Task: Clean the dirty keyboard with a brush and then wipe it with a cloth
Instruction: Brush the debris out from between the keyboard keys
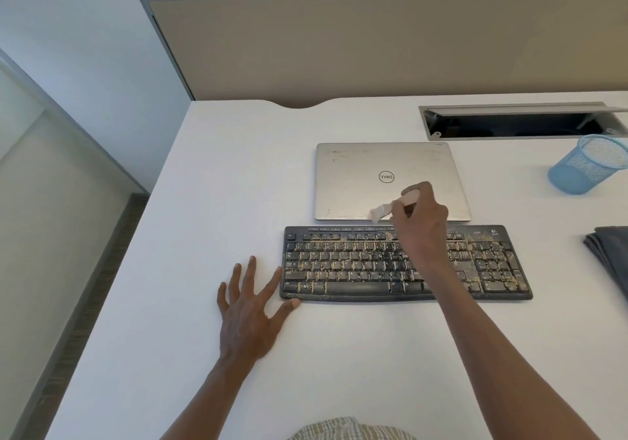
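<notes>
White desk (210, 202) backed by a beige partition (373, 42). One black keyboard (360, 271), speckled with tan grit across its keys, lies just in front of one closed silver laptop (356, 181). Right hand (421, 222) grips one wooden brush (390, 207), bristles over the laptop's near edge. Left hand (249, 307), fingers spread flat, touches the keyboard's left end. One blue mesh cup (588, 168); one dark folded cloth (611, 256) at the right.

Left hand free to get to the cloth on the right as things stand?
Probably not easily: the left hand lies flat left of the keyboard, the folded cloth sits at the far right edge, and the right hand holding the brush crosses between.
</notes>
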